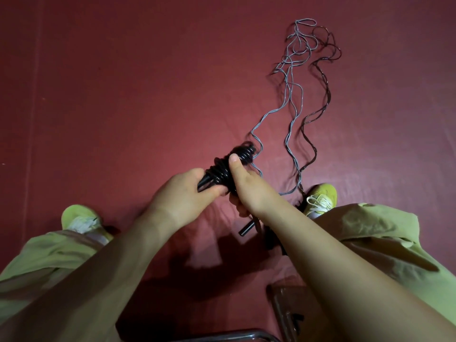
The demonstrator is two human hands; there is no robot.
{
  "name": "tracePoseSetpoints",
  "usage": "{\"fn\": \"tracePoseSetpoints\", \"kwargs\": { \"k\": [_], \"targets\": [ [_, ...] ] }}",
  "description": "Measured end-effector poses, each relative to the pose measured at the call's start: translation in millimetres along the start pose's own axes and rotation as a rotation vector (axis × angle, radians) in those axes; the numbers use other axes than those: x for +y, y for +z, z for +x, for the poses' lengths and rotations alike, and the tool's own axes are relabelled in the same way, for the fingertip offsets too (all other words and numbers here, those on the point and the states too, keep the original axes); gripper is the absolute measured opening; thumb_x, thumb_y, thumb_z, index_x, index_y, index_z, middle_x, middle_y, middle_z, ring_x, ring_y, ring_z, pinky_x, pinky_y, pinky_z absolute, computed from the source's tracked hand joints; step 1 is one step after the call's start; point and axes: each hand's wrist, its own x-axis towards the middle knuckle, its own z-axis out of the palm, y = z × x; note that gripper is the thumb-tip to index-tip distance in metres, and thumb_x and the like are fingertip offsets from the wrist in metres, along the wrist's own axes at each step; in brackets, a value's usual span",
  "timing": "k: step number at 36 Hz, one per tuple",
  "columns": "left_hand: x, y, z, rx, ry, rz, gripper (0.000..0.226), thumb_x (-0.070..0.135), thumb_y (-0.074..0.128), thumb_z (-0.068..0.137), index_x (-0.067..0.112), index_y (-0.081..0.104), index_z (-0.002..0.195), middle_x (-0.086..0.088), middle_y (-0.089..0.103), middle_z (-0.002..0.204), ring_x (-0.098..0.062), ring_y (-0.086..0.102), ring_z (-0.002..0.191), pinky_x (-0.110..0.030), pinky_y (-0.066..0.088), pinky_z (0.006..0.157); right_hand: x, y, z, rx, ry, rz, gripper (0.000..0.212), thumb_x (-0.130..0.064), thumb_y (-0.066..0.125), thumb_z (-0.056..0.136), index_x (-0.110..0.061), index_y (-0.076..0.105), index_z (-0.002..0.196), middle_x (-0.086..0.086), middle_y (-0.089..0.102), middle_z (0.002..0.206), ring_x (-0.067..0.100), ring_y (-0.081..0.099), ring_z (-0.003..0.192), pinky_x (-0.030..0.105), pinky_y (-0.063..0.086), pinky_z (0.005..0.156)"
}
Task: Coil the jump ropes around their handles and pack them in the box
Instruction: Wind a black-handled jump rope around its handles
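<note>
Both hands met on one bundle: the left hand (183, 191) was closed around the lower end of a pair of black plastic jump-rope handles (204, 184), and the right hand (243, 187) was clamped on the glossy black rope coiled around them (228, 166), thumb pressed across the turns. The bundle's long axis ran from the left hand up and away to the right, its far tip poking out beyond the right thumb. That axis mattered most, I judged, since any further turn must go round it; the right hand sat nearer the free end.

Beyond the right hand, thin grey ropes (287, 95) and a dark brownish rope (325, 95) trailed loose and tangled over the dark red floor (123, 82), well apart from the hands at their far loops. Just below the right hand lay another black handle (245, 230). Those uncoiled ropes passed close under the bundle and could snag it. No box could be made out for certain; a dark object near the right forearm was too dim to identify.
</note>
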Motion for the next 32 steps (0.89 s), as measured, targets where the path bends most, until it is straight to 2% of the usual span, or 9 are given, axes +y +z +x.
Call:
{"fn": "tracePoseSetpoints", "kwargs": {
  "k": [3,7,12,14,16,19,21,25,32],
  "targets": [
    [0,-3,-1,0.026,0.042,0.081,0.042,0.056,0.065,0.075,0.018,0.048,0.07,0.004,0.049,0.057,-0.024,0.051,0.06,-0.038,0.04,0.056,-4,-2,-2,-0.033,-0.01,0.062,0.059,-0.068,0.025,0.093,-0.018,0.05,0.074,-0.006,0.038,0.048,0.01,0.032,0.037,0.025,0.028,0.047],
    [0,-10,1,-0.039,0.029,0.057,0.048,0.063,0.061,0.063,0.016,0.055,0.073,0.004,0.055,0.06,-0.023,0.053,0.059,-0.038,0.04,0.055,-3,-3,0,-0.058,-0.015,0.074,0.054,-0.066,0.03,0.093,-0.02,0.048,0.071,-0.013,0.033,0.04,0.007,0.028,0.035,0.025,0.025,0.044],
    [8,-26,-5,-0.509,-0.214,-0.69,0.031,0.047,0.061,0.069,0.019,0.07,0.078,-0.001,0.07,0.07,-0.015,0.063,0.065,-0.028,0.047,0.066,-1,-4,-1,-0.115,-0.041,0.173,0.055,-0.068,0.036,0.084,-0.018,0.047,0.065,-0.009,0.036,0.042,0.009,0.027,0.036,0.025,0.021,0.045],
    [10,-30,-10,-0.689,-0.303,-0.947,0.048,0.058,0.056,0.073,0.014,0.076,0.08,-0.006,0.071,0.074,-0.017,0.066,0.065,-0.031,0.052,0.066,-3,-4,-3,-0.122,-0.099,0.265,0.05,-0.067,0.042,0.078,-0.018,0.047,0.068,-0.002,0.035,0.05,0.014,0.027,0.045,0.026,0.019,0.047],
    [13,-31,-15,-0.806,-0.365,-1.143,0.069,0.066,0.034,0.076,0.013,0.077,0.079,-0.005,0.068,0.069,-0.018,0.064,0.059,-0.029,0.052,0.059,-6,-2,-4,-0.129,-0.156,0.341,0.051,-0.07,0.043,0.066,-0.02,0.049,0.072,0.005,0.035,0.055,0.019,0.031,0.053,0.03,0.024,0.053],
    [18,-31,-19,-0.909,-0.411,-1.282,0.073,0.07,0.026,0.078,0.014,0.074,0.079,0.003,0.053,0.054,-0.009,0.05,0.041,-0.021,0.045,0.045,-9,-3,-4,-0.158,-0.205,0.42,0.053,-0.069,0.043,0.061,-0.021,0.05,0.081,0.009,0.037,0.06,0.023,0.033,0.061,0.033,0.027,0.06],
    [21,-34,-18,-0.933,-0.456,-1.339,0.066,0.069,0.031,0.08,0.014,0.069,0.076,0.007,0.041,0.05,-0.002,0.036,0.032,-0.017,0.038,0.04,-10,-5,-5,-0.176,-0.215,0.395,0.05,-0.069,0.042,0.064,-0.02,0.046,0.076,0.0,0.035,0.053,0.018,0.029,0.052,0.03,0.024,0.052],
    [26,-35,-15,-0.834,-0.504,-1.227,0.058,0.069,0.034,0.077,0.016,0.056,0.069,0.006,0.035,0.051,-0.001,0.023,0.03,-0.016,0.033,0.039,-10,-10,-7,-0.144,-0.182,0.233,0.053,-0.063,0.026,0.096,-0.023,0.036,0.062,-0.009,0.029,0.049,0.008,0.023,0.044,0.027,0.018,0.048],
    [29,-31,-16,-0.715,-0.499,-1.053,0.057,0.068,0.031,0.078,0.017,0.053,0.068,0.004,0.036,0.051,-0.004,0.019,0.033,-0.021,0.03,0.045,-9,-8,-2,-0.034,-0.141,-0.041,0.065,-0.059,0.011,0.098,-0.018,0.036,0.054,-0.01,0.033,0.035,0.002,0.03,0.031,0.026,0.023,0.049]
  ]
}}
